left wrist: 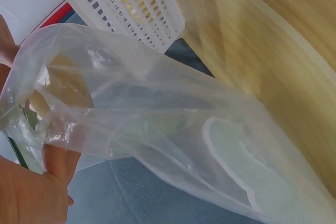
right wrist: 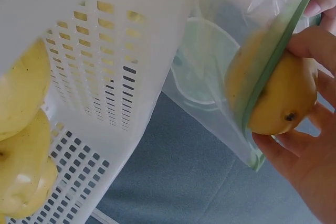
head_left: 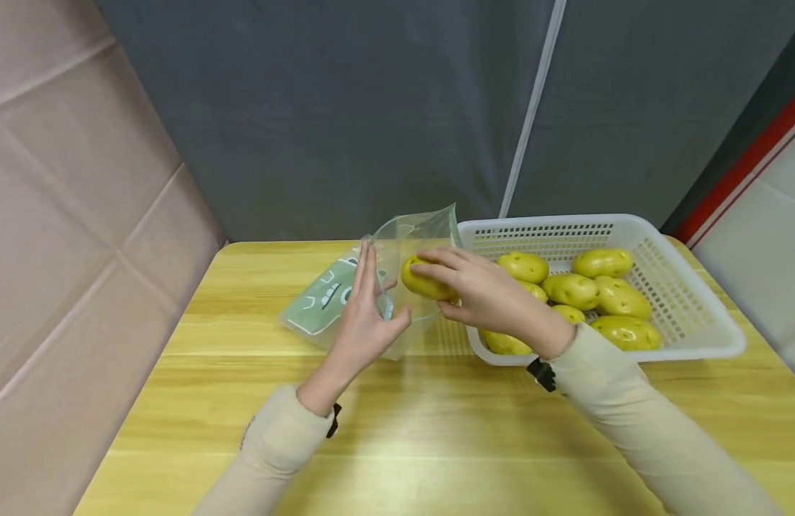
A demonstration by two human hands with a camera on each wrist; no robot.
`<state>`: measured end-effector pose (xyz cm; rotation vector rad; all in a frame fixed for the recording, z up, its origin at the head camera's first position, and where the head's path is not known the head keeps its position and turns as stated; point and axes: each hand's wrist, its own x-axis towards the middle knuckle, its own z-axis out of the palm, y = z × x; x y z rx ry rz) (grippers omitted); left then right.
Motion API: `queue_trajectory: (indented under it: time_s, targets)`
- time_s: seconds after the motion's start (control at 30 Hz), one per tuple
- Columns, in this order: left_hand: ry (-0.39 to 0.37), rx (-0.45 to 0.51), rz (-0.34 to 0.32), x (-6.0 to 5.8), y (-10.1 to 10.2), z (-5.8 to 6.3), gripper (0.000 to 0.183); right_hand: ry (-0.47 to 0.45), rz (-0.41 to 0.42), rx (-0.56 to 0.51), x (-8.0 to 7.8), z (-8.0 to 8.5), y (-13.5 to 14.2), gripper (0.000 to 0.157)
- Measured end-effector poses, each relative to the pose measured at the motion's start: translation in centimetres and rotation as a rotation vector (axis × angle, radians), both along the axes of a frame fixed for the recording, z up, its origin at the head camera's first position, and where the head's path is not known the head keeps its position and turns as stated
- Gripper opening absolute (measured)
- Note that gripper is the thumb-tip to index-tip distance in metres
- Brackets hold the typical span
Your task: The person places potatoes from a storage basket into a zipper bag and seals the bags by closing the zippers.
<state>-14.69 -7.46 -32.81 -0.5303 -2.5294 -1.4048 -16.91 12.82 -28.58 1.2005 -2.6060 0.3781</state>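
A clear zip bag with a green cartoon face tilts over the table, its mouth spread toward the right. My left hand holds the bag at its mouth, two fingers straight up along the edge and the thumb apart. My right hand grips a yellow potato at that mouth. In the right wrist view the same potato is partly past the green zip strip, with fingertips curled around its outer end. Through the plastic in the left wrist view, the potato looks blurred.
Right of the bag stands a white slotted basket with several more potatoes in it; its left side is close to my right hand. The wooden table meets a grey curtain at the back. A padded pinkish wall borders the left.
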Motion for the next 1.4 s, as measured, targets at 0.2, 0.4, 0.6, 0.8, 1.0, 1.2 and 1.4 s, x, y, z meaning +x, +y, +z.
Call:
queue_trajectory:
  time_s: [0.2,0.4,0.6,0.8,1.0,1.2,1.4]
  targets:
    - [-0.005,0.006,0.008,0.2,0.0,0.4,0.097,0.006,0.01,-0.003,0.1,-0.1,-0.2,0.055]
    - [-0.003,0.026,-0.003,0.4,-0.2,0.8,0.095,0.012,0.01,-0.011,0.0,-0.1,-0.3,0.054]
    - [-0.015,0.034,-0.008,0.4,-0.3,1.1,0.094,-0.002,-0.001,-0.043,0.2,0.1,-0.3,0.05]
    - [0.009,0.052,0.012,0.2,-0.7,1.4,0.092,-0.032,0.041,0.006,0.6,-0.2,-0.1,0.041]
    - [0.057,0.112,0.044,-0.1,-1.6,2.5,0.092,-0.053,0.055,0.046,1.2,-0.4,0.2,0.041]
    - [0.083,0.164,0.054,-0.1,-2.1,3.0,0.093,-0.024,0.078,0.052,1.0,-0.9,0.5,0.041]
    - [0.074,0.164,0.051,-0.1,-2.2,3.0,0.092,0.06,0.045,0.066,0.7,-1.3,0.7,0.034]
